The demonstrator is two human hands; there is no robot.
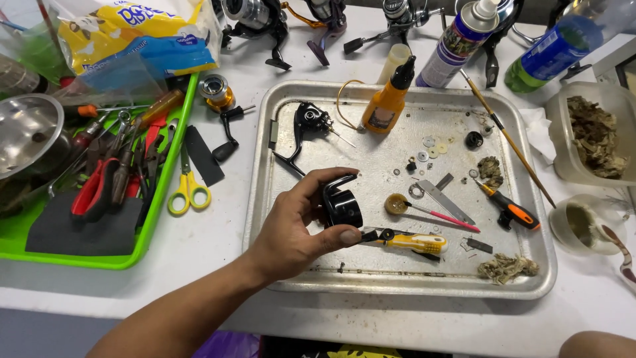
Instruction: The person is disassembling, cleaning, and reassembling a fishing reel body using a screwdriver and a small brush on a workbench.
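My left hand (291,229) reaches in from the lower left over a metal tray (397,282). It grips a black fishing reel part (342,202) between thumb and fingers, just above the tray floor. A black reel body with a handle arm (306,126) lies at the tray's far left. Just right of my thumb lies a yellow-handled tool (414,242). My right hand is out of view; only a bit of skin (596,345) shows at the bottom right edge.
On the tray are an orange oil bottle (386,103), an orange-handled screwdriver (513,212), a small brush (424,211), several washers (430,149) and fibre clumps (507,267). A green bin of tools (149,205) and yellow scissors (189,192) sit left. Spray cans, reels and tubs line the back and right.
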